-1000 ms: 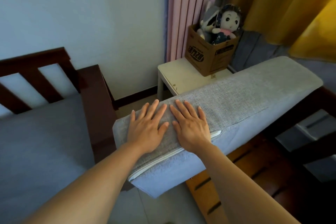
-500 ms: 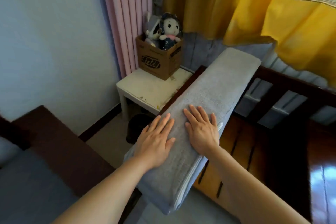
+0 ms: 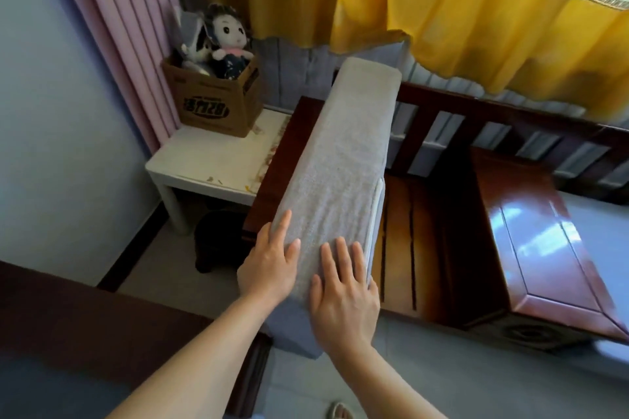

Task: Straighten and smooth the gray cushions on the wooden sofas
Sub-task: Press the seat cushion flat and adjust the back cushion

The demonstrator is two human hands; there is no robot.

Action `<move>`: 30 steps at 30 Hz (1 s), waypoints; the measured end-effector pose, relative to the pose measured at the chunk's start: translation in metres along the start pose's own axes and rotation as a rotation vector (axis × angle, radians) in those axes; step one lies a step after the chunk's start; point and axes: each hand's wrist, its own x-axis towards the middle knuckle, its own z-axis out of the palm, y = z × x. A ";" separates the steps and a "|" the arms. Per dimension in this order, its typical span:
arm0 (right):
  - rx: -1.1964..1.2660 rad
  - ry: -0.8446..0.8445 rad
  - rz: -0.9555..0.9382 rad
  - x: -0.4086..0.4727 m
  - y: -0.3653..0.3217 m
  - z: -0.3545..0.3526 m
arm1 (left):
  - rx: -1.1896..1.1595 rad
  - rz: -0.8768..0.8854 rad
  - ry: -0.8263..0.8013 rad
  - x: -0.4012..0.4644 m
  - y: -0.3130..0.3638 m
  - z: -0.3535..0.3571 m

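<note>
A: Where is the gray cushion (image 3: pixel 343 160)?

B: It stands on edge over the wooden sofa (image 3: pixel 422 214), its long narrow side facing up and running away from the person toward the yellow curtain (image 3: pixel 476 17). A white zipper strip runs along its right edge. The sofa's slatted seat shows bare to the right of it.

A: And the hands?

B: Both rest on the near end of that upper side. The left hand (image 3: pixel 272 264) lies flat at the left edge, fingers straight and slightly spread, gripping nothing. The right hand (image 3: pixel 345 299) lies flat just beside it, fingers straight and pointing along the cushion, near the zipper edge. Neither is curled round the fabric.

A: What else is around?

B: A small white table (image 3: pixel 211 160) sits left of the sofa, beside a pink curtain (image 3: pixel 115 31). On it stands a cardboard box (image 3: pixel 218 102) holding a doll (image 3: pixel 231 44) and a gray plush toy (image 3: pixel 194 44). A dark round object stands on the floor under the table; I cannot tell what it is.
</note>
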 end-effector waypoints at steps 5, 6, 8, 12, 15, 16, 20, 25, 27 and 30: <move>-0.027 0.010 -0.041 0.032 0.007 -0.007 | -0.045 -0.064 0.006 0.021 0.014 -0.002; -0.029 0.019 -0.056 0.039 0.011 -0.008 | -0.051 -0.066 0.008 0.027 0.018 -0.001; -0.033 0.040 -0.078 0.056 0.023 -0.009 | -0.050 -0.073 0.013 0.040 0.028 0.003; -0.020 0.067 -0.114 0.100 0.049 -0.008 | -0.075 -0.088 0.031 0.077 0.053 0.015; -0.020 0.087 -0.133 0.136 0.070 -0.005 | -0.082 -0.095 0.051 0.112 0.070 0.027; -0.019 0.096 -0.135 0.146 0.074 -0.004 | -0.081 -0.097 0.054 0.121 0.075 0.029; -0.001 0.099 -0.143 0.202 0.098 -0.004 | -0.057 -0.118 0.062 0.171 0.104 0.039; 0.036 0.110 -0.209 0.217 0.117 -0.008 | 0.021 -0.164 0.055 0.201 0.120 0.045; 0.056 0.090 -0.209 0.215 0.122 -0.011 | 0.098 -0.129 0.047 0.203 0.122 0.045; 0.153 -0.076 -0.071 0.248 0.128 -0.021 | 0.147 -0.100 0.019 0.217 0.127 0.042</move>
